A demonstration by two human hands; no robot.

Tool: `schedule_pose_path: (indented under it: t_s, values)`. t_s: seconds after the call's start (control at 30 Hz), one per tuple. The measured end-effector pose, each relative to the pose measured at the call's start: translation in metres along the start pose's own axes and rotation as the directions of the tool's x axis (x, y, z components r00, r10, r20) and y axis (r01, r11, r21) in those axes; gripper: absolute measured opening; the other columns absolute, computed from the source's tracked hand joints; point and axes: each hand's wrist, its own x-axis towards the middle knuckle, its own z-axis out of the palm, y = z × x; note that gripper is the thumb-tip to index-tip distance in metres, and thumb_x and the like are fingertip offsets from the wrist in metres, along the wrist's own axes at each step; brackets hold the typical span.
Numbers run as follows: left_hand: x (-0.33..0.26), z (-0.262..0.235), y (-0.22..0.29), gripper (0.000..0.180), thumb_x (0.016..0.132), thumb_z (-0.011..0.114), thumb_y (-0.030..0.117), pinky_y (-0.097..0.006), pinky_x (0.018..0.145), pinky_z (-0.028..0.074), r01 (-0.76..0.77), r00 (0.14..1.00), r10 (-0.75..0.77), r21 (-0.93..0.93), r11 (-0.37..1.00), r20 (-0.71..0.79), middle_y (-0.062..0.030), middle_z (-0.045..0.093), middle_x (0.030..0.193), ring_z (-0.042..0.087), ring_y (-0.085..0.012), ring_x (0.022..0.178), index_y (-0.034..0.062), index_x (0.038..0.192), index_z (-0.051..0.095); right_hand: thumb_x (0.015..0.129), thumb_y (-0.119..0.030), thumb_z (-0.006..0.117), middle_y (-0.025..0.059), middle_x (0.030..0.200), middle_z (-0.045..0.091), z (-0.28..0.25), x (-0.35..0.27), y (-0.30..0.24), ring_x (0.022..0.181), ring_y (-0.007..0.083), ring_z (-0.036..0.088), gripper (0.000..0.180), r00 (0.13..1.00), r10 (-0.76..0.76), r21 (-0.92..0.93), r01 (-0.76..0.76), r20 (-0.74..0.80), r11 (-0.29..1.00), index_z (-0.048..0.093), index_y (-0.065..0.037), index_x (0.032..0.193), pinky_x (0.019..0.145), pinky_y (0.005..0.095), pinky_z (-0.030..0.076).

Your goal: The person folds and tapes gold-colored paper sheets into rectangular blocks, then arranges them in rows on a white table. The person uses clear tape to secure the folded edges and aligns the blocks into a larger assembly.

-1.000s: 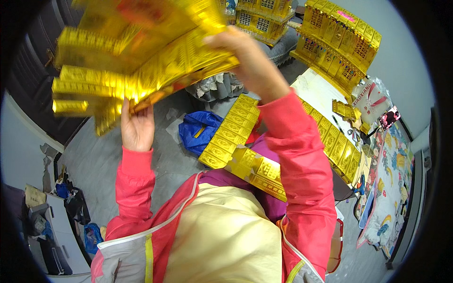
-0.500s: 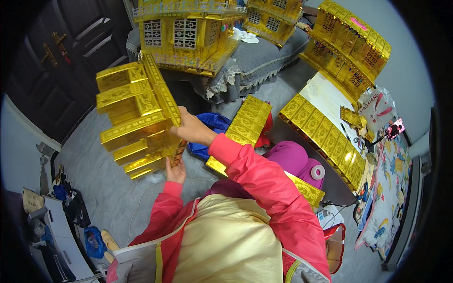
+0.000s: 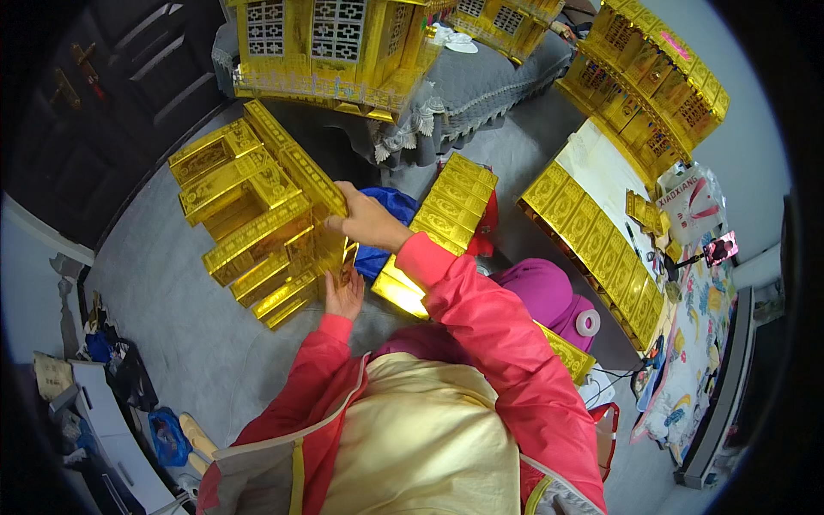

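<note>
head cam | looks steeply down, close over torso | fisheye-bent rim

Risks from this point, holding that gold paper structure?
1. The gold structure is large and tiered, yet the right hand grips only its top edge and the left hand only props its lower corner. It may sag, twist or tear.
2. The gold panel stack and blue cloth lie right beside the hands; swinging the structure down might knock or crush them.
3. A big gold house overhangs the grey bench just behind; lifting again might clip it.
</note>
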Motion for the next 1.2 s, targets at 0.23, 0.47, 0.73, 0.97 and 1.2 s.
schedule_pose_path:
  t_s: [0.23, 0.47, 0.73, 0.97, 1.2]
  values:
    - [0.025, 0.021, 0.0, 0.06, 0.092, 0.059, 0.054, -0.041, 0.101, 0.05, 0.062, 0.998, -0.061, -0.024, 0.998, 0.017, -0.0084, 0.067, 0.115, 0.064, -0.0218, 0.11, 0.0038, 0.124, 0.057, 0.087, -0.033, 0.064, 0.0304, 0.101, 0.065, -0.03, -0.019, -0.01, 0.097, 0.0444, 0.064, 0.057, 0.998, 0.046, -0.209, -0.052, -0.035, 0.977, 0.043, 0.004, 0.125, 0.083, 0.0481, 0.051]
    - [0.026, -0.002, -0.025, 0.074, 0.091, 0.062, 0.051, -0.044, 0.112, 0.037, 0.311, 0.949, -0.273, 0.322, 0.894, -0.158, -0.0126, 0.044, 0.145, 0.042, -0.0287, 0.135, 0.0011, 0.14, 0.039, 0.095, -0.031, 0.059, 0.0249, 0.127, 0.058, -0.14, -0.134, -0.076, 0.113, 0.0369, 0.061, 0.055, 0.995, -0.104, -0.439, 0.093, -0.001, 0.894, 0.046, 0.004, 0.134, 0.096, 0.0414, 0.048]
    - [0.061, -0.144, -0.061, 0.087, 0.078, 0.071, 0.061, -0.04, 0.094, 0.045, 0.771, 0.593, 0.021, 0.576, 0.273, -0.805, -0.0135, 0.054, 0.131, 0.054, -0.0274, 0.113, 0.0032, 0.137, 0.044, 0.095, -0.017, 0.06, 0.018, 0.132, 0.057, -0.218, -0.297, -0.114, 0.121, 0.0258, 0.056, 0.051, 0.849, 0.371, -0.21, -0.468, -0.377, 0.858, 0.043, 0.002, 0.139, 0.103, 0.0368, 0.042]
    - [0.082, -0.158, -0.077, 0.091, 0.069, 0.077, 0.065, -0.038, 0.088, 0.05, 0.574, 0.623, 0.069, 0.516, 0.636, -0.779, -0.014, 0.057, 0.127, 0.055, -0.0273, 0.112, 0.0057, 0.133, 0.051, 0.098, -0.019, 0.058, 0.0166, 0.128, 0.06, -0.229, -0.405, -0.056, 0.12, 0.0249, 0.057, 0.045, 0.608, 0.513, 0.171, -0.53, -0.606, 0.83, 0.046, 0.001, 0.137, 0.102, 0.035, 0.042]
    - [0.09, -0.012, -0.1, 0.045, 0.087, 0.075, 0.026, -0.035, 0.079, 0.051, -0.185, 0.79, 0.611, 0.927, 0.327, -0.058, -0.018, 0.063, 0.11, 0.061, -0.0229, 0.093, -0.0068, 0.109, 0.053, 0.099, -0.02, 0.055, 0.0118, 0.123, 0.063, -0.228, -0.439, 0.024, 0.105, 0.0178, 0.062, 0.04, 0.473, 0.583, 0.379, -0.46, -0.66, 0.803, 0.05, -0.001, 0.134, 0.09, 0.0299, 0.048]
